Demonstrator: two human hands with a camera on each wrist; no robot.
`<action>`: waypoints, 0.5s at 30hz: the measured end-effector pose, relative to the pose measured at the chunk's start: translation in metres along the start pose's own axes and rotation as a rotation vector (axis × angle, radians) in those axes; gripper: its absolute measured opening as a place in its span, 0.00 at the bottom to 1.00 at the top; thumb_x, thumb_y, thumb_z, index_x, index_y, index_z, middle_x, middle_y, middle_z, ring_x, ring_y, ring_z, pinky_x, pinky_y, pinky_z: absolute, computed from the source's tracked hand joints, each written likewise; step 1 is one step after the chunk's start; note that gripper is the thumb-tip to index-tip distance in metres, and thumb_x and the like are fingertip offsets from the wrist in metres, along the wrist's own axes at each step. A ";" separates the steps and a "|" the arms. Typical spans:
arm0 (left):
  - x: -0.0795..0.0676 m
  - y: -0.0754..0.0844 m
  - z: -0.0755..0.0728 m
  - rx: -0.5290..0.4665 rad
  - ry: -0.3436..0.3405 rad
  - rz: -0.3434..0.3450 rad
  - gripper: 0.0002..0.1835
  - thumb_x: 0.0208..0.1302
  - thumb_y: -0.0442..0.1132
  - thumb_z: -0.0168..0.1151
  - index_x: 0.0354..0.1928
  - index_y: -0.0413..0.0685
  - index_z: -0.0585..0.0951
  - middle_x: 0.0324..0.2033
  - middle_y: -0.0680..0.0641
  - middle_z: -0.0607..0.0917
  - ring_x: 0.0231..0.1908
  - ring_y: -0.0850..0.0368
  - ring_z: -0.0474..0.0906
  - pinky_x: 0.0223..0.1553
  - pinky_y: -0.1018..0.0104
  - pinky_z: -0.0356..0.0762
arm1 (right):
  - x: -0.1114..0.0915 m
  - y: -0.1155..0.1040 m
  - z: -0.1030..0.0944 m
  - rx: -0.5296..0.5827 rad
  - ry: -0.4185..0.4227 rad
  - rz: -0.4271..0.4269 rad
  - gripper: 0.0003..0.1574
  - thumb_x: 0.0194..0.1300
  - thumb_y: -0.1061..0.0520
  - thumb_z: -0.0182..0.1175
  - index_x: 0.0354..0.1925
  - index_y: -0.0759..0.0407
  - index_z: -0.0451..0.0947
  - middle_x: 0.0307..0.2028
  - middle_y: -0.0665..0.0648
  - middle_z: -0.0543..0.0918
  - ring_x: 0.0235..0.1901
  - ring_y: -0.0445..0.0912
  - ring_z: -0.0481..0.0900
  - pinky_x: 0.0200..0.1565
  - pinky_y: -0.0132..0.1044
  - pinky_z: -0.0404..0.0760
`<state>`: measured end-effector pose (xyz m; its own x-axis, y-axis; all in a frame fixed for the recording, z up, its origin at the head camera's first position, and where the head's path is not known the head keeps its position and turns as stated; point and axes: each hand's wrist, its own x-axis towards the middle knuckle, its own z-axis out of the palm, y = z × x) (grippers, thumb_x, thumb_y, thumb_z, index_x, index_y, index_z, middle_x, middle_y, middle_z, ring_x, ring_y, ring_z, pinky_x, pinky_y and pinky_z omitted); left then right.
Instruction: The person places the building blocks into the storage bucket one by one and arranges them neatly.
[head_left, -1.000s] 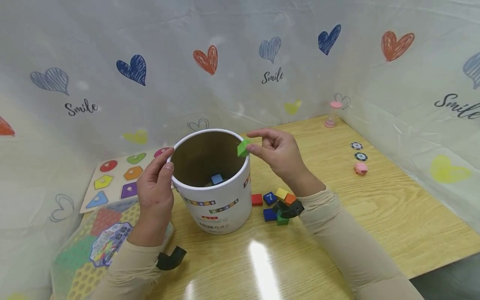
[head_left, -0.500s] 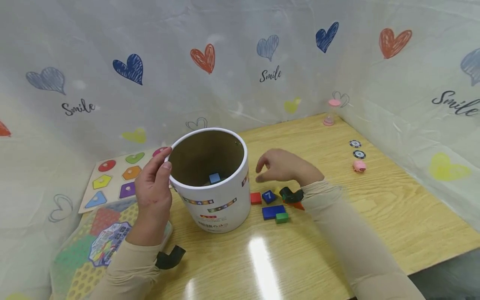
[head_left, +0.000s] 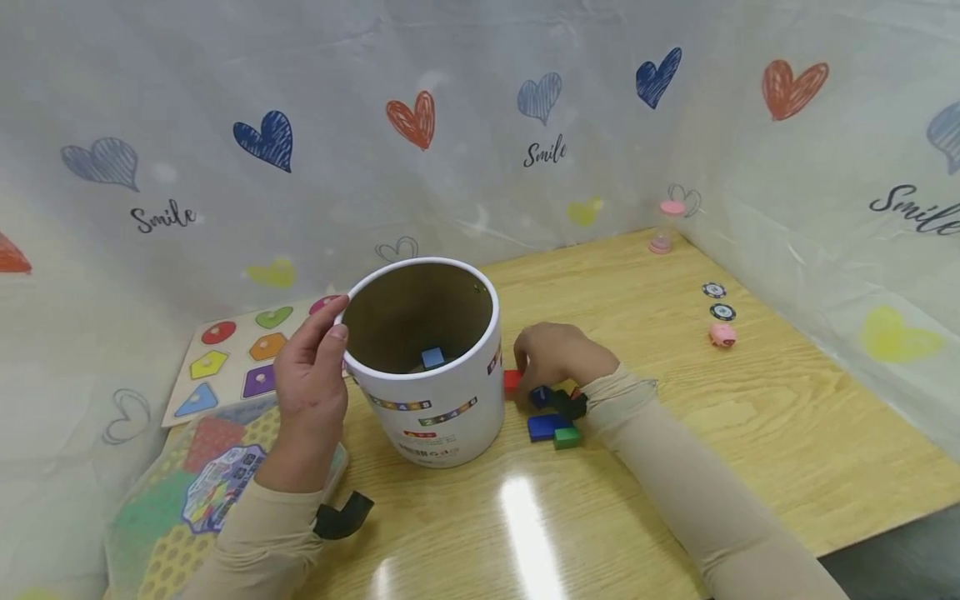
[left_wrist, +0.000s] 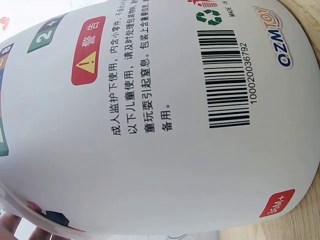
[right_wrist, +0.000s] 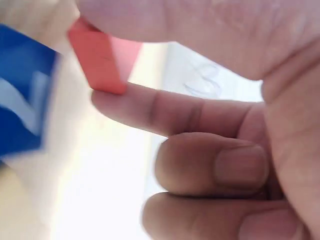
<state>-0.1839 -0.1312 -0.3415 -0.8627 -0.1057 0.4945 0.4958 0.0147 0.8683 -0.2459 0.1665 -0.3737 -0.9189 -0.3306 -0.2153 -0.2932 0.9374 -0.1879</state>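
Note:
A white bucket [head_left: 427,417] with printed sums stands on the table, and my left hand [head_left: 311,367] grips its rim on the left side. The left wrist view shows the bucket's wall [left_wrist: 150,170] with a barcode, and fingertips at the rim. At the bottom of the bucket a light blue block [head_left: 432,358] is visible. Right of the bucket, my right hand [head_left: 558,354] pinches a red block [right_wrist: 100,60] between thumb and index finger, low over the table. Close by lie a blue numbered block [right_wrist: 22,95], blue block pieces [head_left: 546,427] and a green block [head_left: 567,438]. The hand and strap partly hide other blocks.
A shape puzzle board [head_left: 225,358] and a clear box of coloured pieces [head_left: 172,492] lie on the left. Towards the right edge are two poker chips [head_left: 722,312], a pink pig figure [head_left: 722,335] and an hourglass [head_left: 662,237]. Patterned sheeting [head_left: 450,192] hangs behind.
The green block that my right hand held at the rim has left that hand. The hand has come down to the loose blocks and taken hold of the red block. My left hand stays put.

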 end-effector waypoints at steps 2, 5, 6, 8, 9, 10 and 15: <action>0.000 0.000 0.000 0.012 -0.003 -0.004 0.19 0.70 0.42 0.52 0.60 0.50 0.76 0.60 0.50 0.75 0.61 0.52 0.67 0.59 0.62 0.71 | -0.001 0.008 -0.008 0.017 0.054 -0.016 0.18 0.42 0.36 0.70 0.28 0.42 0.80 0.31 0.45 0.79 0.33 0.44 0.75 0.29 0.40 0.74; -0.001 0.001 0.000 0.034 0.002 -0.018 0.19 0.70 0.43 0.52 0.60 0.52 0.76 0.60 0.51 0.74 0.62 0.54 0.66 0.59 0.63 0.71 | -0.008 0.017 -0.022 0.074 0.166 -0.028 0.19 0.47 0.35 0.68 0.32 0.43 0.81 0.31 0.48 0.78 0.32 0.46 0.74 0.30 0.40 0.74; -0.001 0.001 0.000 0.032 0.005 -0.020 0.19 0.70 0.43 0.52 0.60 0.52 0.76 0.60 0.51 0.74 0.62 0.54 0.66 0.59 0.63 0.71 | -0.010 0.019 -0.027 0.098 0.203 -0.028 0.19 0.48 0.35 0.67 0.33 0.43 0.81 0.31 0.48 0.78 0.31 0.46 0.73 0.30 0.40 0.73; -0.001 0.001 0.000 0.027 0.010 -0.026 0.18 0.70 0.43 0.53 0.60 0.53 0.76 0.60 0.51 0.74 0.62 0.54 0.66 0.58 0.65 0.71 | -0.015 0.023 -0.035 0.158 0.270 -0.024 0.20 0.49 0.35 0.67 0.35 0.44 0.82 0.29 0.50 0.77 0.30 0.47 0.73 0.30 0.39 0.72; -0.001 0.001 0.000 0.026 0.014 -0.030 0.18 0.70 0.43 0.53 0.60 0.54 0.76 0.60 0.51 0.74 0.62 0.54 0.66 0.58 0.65 0.71 | -0.018 0.025 -0.038 0.182 0.299 -0.021 0.20 0.50 0.35 0.67 0.36 0.44 0.82 0.29 0.50 0.77 0.30 0.47 0.72 0.30 0.39 0.71; -0.001 0.001 0.000 0.025 0.017 -0.029 0.18 0.70 0.43 0.53 0.60 0.53 0.77 0.60 0.51 0.74 0.62 0.54 0.66 0.58 0.65 0.71 | -0.020 0.026 -0.041 0.203 0.324 -0.015 0.20 0.50 0.35 0.67 0.37 0.44 0.82 0.28 0.51 0.76 0.30 0.47 0.71 0.29 0.39 0.70; -0.002 0.001 0.001 0.018 0.025 -0.024 0.18 0.70 0.42 0.53 0.60 0.52 0.76 0.60 0.50 0.74 0.62 0.53 0.66 0.59 0.62 0.70 | -0.029 0.026 -0.050 0.282 0.417 -0.008 0.21 0.51 0.35 0.67 0.38 0.44 0.82 0.25 0.54 0.72 0.26 0.48 0.69 0.26 0.39 0.66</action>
<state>-0.1819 -0.1304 -0.3415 -0.8715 -0.1306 0.4727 0.4731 0.0299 0.8805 -0.2400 0.2062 -0.3247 -0.9610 -0.2122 0.1776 -0.2711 0.8499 -0.4518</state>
